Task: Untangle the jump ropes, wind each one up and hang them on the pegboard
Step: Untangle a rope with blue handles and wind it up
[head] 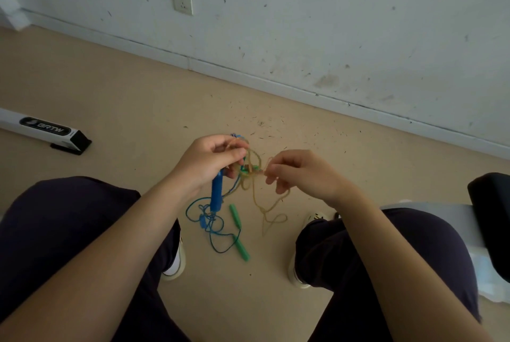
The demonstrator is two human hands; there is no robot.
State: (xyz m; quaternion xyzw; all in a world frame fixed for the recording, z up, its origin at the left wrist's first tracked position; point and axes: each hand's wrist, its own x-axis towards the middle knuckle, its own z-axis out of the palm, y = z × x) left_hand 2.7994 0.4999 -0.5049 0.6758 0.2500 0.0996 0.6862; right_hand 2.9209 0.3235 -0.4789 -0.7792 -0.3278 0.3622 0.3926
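A tangle of jump ropes hangs between my knees above the floor. My left hand [214, 159] grips the top of the tangle, with a blue handle [216, 192] hanging just below it. My right hand [296, 172] pinches a strand of the yellowish rope [271, 210], which loops down to the floor. The knot [249, 170] sits between both hands, with yellow, green and blue cords mixed. A thin blue cord [198, 213] coils below the handle. Two green handles [236, 217] [242, 250] dangle near the floor. No pegboard is in view.
I sit with both legs in dark trousers and light shoes [174, 264] on a beige floor. A white bar with a black foot [47, 129] lies at the left. A scuffed white wall with a socket [182, 1] runs behind. A dark seat edge [491, 203] is at right.
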